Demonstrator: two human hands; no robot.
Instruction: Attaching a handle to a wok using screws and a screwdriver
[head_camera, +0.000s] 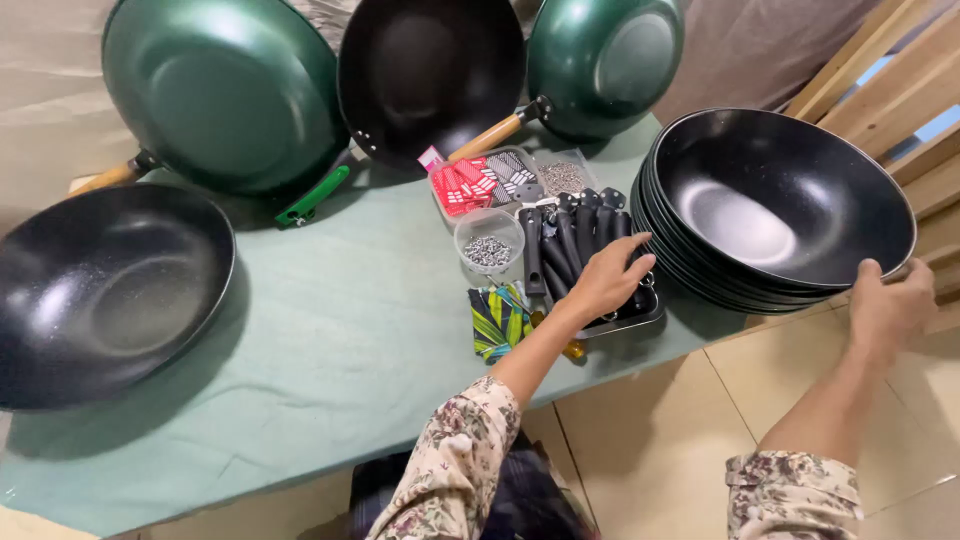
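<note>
Stack of black woks (790, 200): far right of the green-covered table (330, 330), nested deep, so heavy, stiff, slick-coated I'd guess.
Where to grab: the rim, both sides if lifting.
Right hand (890, 305): curled over the stack's near rim, thumb up top.
Left hand (608, 278): fingers spread on the black handles (575, 235) in the tray; can't tell if it's gripping one.
Head view only: screws tub (488, 245) sits just left.
</note>
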